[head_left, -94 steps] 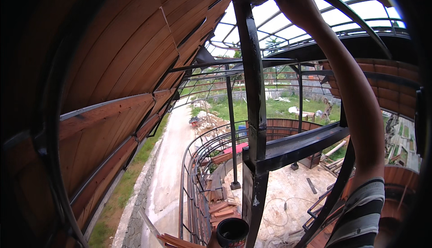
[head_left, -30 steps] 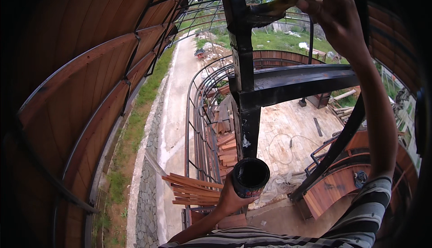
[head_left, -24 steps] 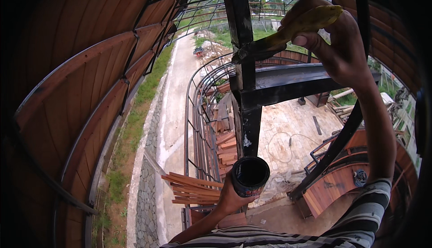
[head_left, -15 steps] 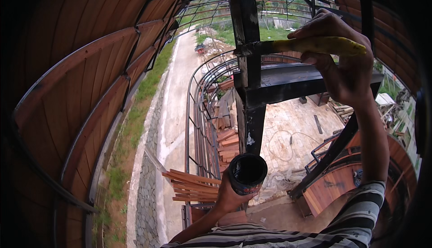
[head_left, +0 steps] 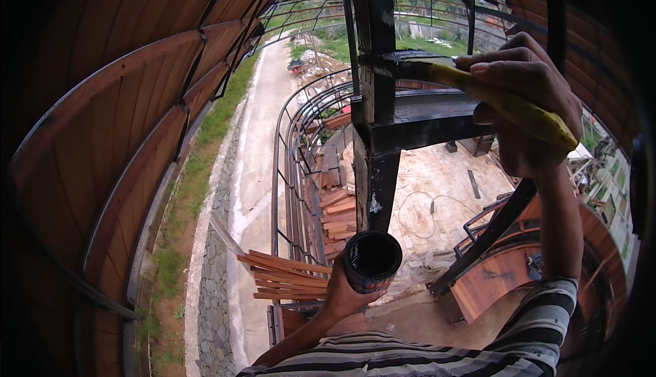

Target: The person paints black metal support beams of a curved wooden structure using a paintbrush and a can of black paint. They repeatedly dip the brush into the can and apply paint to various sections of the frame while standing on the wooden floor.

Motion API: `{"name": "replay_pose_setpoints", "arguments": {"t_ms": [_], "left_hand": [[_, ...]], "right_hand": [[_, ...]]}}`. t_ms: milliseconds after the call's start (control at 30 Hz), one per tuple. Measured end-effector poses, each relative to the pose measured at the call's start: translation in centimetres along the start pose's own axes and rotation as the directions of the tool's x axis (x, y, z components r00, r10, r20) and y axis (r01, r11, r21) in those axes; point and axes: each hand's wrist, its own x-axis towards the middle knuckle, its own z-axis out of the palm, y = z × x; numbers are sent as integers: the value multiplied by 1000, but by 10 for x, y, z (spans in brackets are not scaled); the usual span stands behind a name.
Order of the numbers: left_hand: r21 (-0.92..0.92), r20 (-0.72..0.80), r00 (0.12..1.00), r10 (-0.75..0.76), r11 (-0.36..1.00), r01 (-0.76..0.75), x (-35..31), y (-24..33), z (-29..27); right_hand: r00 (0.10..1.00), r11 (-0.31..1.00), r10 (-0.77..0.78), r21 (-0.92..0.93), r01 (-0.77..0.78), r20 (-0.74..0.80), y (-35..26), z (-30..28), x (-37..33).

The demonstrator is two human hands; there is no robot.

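Note:
My right hand is closed round the yellow handle of a paintbrush. The brush tilts, its handle end lower on the right, and its dark bristles touch the black upright post. Pale scuffed patches show along the post. Below, my left hand grips a round dark paint can, open at the top with black paint inside. The can sits upright just in front of the lower part of the post. A black cross beam runs rightward from the post, under my right hand.
Curved wood-plank panels with metal ribs rise on the left. Far below lie a concrete path, stacked boards and a paved floor. Long wooden strips stick out beside my left hand. A curved metal railing stands beyond.
My right hand has shifted slightly right and down, turning the brush so its handle end drops. The bristles stay at the post. My left hand keeps hold of the can.

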Motion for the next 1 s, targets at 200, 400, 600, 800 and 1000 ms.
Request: {"name": "replay_pose_setpoints", "arguments": {"t_ms": [200,400,600,800,1000], "left_hand": [[67,6,999,-32,997,31,-12,-3,3],[74,0,1000,-29,997,29,-21,-6,1],[69,-12,1000,-19,997,20,-25,-12,1],[12,6,999,-39,999,39,-28,-11,-1],[5,-16,999,-52,999,52,-33,-12,-2]], "right_hand": [[971,984,168,-27,-175,-169,-8,5,-2],[956,972,233,-3,-236,178,3,20,2],[946,953,284,64,-297,158,9,11,-10],[954,948,300,110,-299,10,2,6,-8],[992,994,97,-61,-92,84,6,24,46]]}}
